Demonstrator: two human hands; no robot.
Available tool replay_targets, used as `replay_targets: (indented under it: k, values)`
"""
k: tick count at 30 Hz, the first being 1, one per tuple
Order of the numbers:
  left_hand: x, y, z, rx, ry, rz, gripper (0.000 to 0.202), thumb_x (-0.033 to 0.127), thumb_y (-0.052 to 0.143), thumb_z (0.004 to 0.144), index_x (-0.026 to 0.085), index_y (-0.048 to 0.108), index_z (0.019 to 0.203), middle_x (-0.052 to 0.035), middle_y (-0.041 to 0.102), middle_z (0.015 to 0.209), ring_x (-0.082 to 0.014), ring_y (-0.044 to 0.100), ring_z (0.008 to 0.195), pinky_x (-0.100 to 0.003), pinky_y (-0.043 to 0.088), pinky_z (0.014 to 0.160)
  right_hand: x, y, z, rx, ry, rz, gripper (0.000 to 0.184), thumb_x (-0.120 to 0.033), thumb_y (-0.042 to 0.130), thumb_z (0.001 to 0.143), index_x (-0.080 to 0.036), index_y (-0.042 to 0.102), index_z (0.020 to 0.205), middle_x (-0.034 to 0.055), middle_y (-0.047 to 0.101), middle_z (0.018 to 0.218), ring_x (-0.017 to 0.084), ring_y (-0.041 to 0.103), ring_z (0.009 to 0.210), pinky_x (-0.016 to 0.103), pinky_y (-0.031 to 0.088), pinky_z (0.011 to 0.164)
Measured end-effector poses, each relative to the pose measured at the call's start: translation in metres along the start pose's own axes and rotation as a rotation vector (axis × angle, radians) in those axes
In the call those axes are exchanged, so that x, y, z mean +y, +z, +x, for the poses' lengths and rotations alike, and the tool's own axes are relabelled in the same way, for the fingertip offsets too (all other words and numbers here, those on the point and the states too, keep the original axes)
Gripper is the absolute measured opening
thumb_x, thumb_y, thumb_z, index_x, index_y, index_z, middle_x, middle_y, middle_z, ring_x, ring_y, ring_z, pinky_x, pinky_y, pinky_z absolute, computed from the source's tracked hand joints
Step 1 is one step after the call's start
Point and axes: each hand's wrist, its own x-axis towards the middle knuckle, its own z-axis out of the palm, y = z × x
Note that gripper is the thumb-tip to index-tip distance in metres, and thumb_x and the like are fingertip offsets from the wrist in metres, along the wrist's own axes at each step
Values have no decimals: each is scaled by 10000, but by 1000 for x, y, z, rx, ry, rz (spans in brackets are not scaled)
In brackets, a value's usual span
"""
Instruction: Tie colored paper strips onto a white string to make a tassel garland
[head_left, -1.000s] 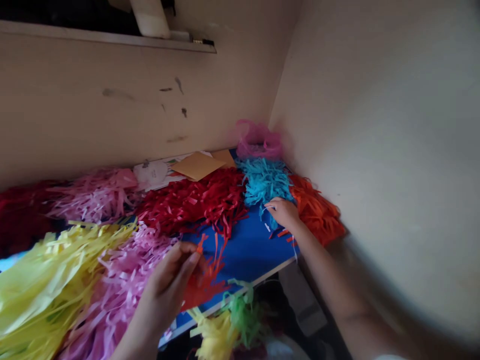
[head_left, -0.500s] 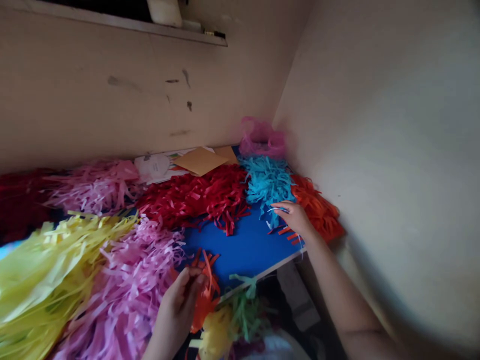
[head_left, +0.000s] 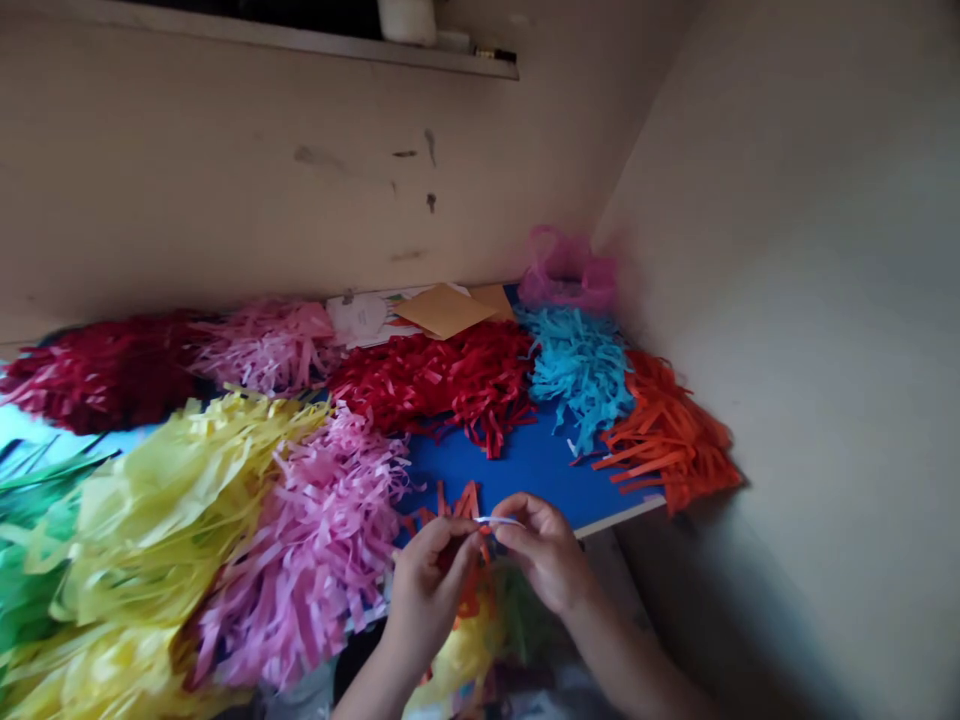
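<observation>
My right hand (head_left: pixel 546 553) pinches a short, thin white strip (head_left: pixel 499 519), perhaps a string or tie, between thumb and fingertips. Close beside it, my left hand (head_left: pixel 431 580) has its thumb and fingers closed at the strip's left end, on an orange fringed paper tassel (head_left: pixel 469 497). Part of that tassel is hidden behind the fingers. Below both hands hang yellow tissue paper (head_left: pixel 469 650) and dim green fringe (head_left: pixel 521 605), partly covered by my wrists.
Piles of fringed paper lie across the blue table (head_left: pixel 517 470): pink (head_left: pixel 322 540), yellow (head_left: pixel 165 500), red (head_left: pixel 442 380), light blue (head_left: pixel 577 365) and orange (head_left: pixel 667 430). Brown envelopes (head_left: pixel 446 310) and a pink plastic bag (head_left: pixel 566 280) sit by the wall. A shelf (head_left: pixel 337 45) juts out above.
My right hand has come from beside the light blue and orange piles to my left hand, bringing the white strip. The view has turned left, showing more green and yellow paper.
</observation>
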Motion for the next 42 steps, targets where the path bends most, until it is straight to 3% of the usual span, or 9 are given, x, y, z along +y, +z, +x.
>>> replay_targets:
  k: [5,13,18,21,25,30,35,39,42]
  values:
    - [0,-4,-4,46,96,94,182,335,592,872,190,687,819,-31,679,713,-153,620,642,-228,473,587,0,2,1,22,-42,-41,289,-313,861,586,-194,649,744,-33,603,667,104,499,591,214,390,569]
    - [6,-12,-5,12,246,192,135,234,578,866,198,697,813,-40,693,728,-148,646,643,-218,482,584,-14,8,-4,8,-130,-306,196,-290,790,665,-200,632,738,-40,604,668,109,513,604,223,421,602]
    - [0,-11,-5,51,146,171,98,260,637,833,221,724,855,-35,743,766,-163,683,661,-227,508,602,-16,7,-2,-95,-55,-286,203,-275,798,647,-202,655,772,-10,672,736,137,587,683,243,461,659]
    - [-3,-13,-5,-29,36,49,104,304,676,809,217,728,831,-32,757,760,-175,696,665,-233,528,605,-12,4,0,-91,0,-196,254,-286,832,608,-207,669,785,-7,685,746,139,593,689,239,458,647]
    - [-2,-18,-3,-94,24,-37,135,325,692,801,216,743,862,-43,765,771,-178,702,674,-238,542,621,-11,1,2,-117,50,-200,247,-312,861,570,-199,700,720,-16,662,688,131,571,645,244,455,641]
    - [5,-23,-1,-127,91,-6,138,346,740,760,215,749,801,-54,758,759,-188,703,690,-245,540,634,-15,0,1,-193,-59,-286,177,-305,843,621,-199,702,624,-12,631,684,145,566,684,247,440,650]
    - [8,-26,-4,-145,109,76,157,336,656,835,198,710,784,-48,731,745,-167,687,678,-232,529,616,-16,-1,-4,-197,-141,-311,156,-305,778,719,-200,685,651,-13,616,702,139,551,681,250,427,667]
    - [6,-23,-10,-18,228,204,121,294,666,823,222,706,912,-61,749,890,-190,707,809,-270,562,725,-19,2,-9,-139,-299,-508,125,-274,726,773,-210,678,677,-4,617,730,147,560,698,254,436,680]
    - [4,-19,-13,59,352,224,97,236,630,848,228,712,900,-61,753,846,-186,713,799,-267,571,714,-21,5,-12,-109,-376,-599,114,-259,719,775,-218,681,676,5,632,729,158,580,702,260,449,671]
